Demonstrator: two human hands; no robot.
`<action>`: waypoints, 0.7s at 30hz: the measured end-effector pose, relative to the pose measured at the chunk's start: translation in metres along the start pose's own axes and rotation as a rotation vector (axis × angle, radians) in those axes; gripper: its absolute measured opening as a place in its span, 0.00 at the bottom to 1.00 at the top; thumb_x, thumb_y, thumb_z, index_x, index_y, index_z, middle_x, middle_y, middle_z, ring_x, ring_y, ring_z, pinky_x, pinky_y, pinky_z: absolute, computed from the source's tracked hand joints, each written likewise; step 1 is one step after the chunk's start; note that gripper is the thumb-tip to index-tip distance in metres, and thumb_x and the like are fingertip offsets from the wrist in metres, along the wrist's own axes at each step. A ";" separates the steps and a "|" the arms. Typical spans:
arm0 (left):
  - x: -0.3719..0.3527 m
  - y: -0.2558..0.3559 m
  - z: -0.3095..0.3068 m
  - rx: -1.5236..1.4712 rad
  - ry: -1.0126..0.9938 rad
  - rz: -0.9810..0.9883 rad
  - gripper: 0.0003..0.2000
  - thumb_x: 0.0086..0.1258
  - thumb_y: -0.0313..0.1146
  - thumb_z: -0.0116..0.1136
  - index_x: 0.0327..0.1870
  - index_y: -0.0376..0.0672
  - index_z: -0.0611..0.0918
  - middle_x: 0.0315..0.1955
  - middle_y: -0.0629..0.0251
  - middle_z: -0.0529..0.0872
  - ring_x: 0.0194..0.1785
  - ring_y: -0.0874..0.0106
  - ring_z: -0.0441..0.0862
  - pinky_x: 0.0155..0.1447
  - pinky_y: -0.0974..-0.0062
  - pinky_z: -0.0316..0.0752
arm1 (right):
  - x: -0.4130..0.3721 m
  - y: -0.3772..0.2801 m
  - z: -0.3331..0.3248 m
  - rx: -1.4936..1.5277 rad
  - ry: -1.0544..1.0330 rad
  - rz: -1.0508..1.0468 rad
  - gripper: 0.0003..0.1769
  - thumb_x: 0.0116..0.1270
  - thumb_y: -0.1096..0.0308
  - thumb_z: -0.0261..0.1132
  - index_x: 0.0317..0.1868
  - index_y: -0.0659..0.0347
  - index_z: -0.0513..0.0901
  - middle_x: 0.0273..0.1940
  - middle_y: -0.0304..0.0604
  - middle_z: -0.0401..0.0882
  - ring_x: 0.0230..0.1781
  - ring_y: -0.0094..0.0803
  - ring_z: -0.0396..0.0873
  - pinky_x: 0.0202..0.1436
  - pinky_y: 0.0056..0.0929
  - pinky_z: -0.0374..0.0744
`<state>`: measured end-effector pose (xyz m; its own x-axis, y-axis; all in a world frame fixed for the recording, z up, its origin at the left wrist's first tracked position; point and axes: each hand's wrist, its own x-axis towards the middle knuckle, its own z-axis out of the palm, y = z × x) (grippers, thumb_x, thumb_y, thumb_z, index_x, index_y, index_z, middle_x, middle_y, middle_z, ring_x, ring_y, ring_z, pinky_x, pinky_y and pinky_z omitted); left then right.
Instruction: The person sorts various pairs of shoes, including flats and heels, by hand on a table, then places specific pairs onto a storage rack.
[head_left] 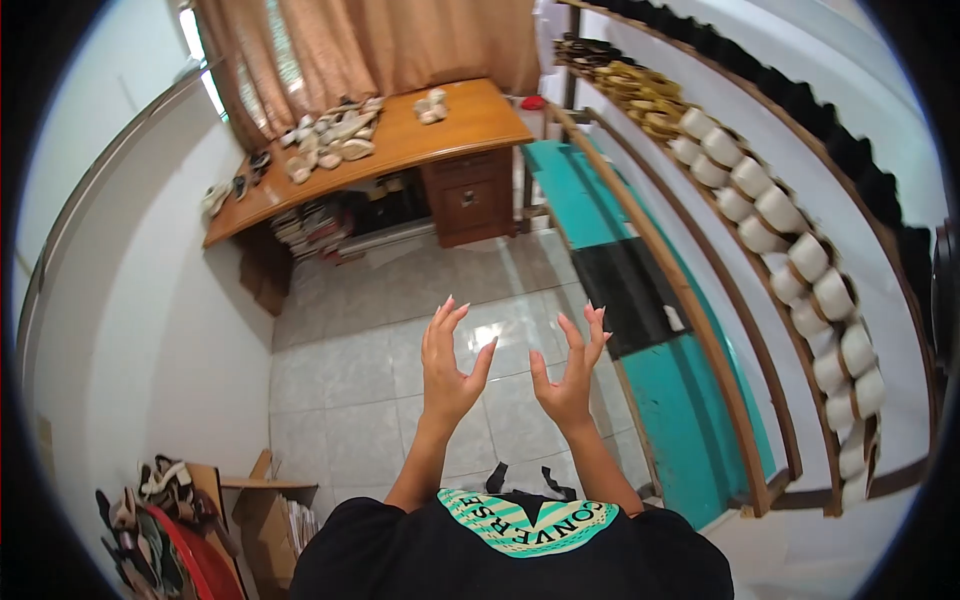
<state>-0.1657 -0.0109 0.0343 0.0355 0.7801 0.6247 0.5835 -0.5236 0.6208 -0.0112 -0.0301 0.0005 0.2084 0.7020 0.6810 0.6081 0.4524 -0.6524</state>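
My left hand (452, 362) is raised in front of my chest, fingers apart and slightly curved, with nothing in it. Facing it, my right hand (571, 372) is held up the same way, thumb and fingers spread around bare air. A gap separates the two hands, and the tiled floor (350, 372) shows between and beyond them. Neither hand touches anything. Nearest to my right hand is a turquoise bench (675, 425) with a black section (630, 295).
Ahead stands a wooden desk (440, 140) bearing several pale shoes (335, 138). Stacked books (312, 232) sit beneath it. On the right, a wooden rack (640, 215) holds white slippers (780, 210) and yellow ones (640, 92). Footwear (165, 485) crowds a shelf at lower left.
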 end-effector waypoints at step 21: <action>0.080 -0.188 -0.069 0.380 0.308 -0.340 0.25 0.55 0.33 0.61 0.54 0.40 0.69 0.57 0.52 0.67 0.61 0.54 0.62 0.62 0.61 0.58 | 0.118 0.001 0.273 0.420 -0.474 -0.146 0.28 0.55 0.69 0.62 0.58 0.57 0.66 0.64 0.51 0.49 0.69 0.54 0.42 0.65 0.58 0.34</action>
<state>-0.3287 0.1258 0.0002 -0.4084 0.7176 0.5642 0.7723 -0.0579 0.6327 -0.1954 0.2031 -0.0105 -0.2727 0.7400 0.6149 0.2330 0.6709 -0.7040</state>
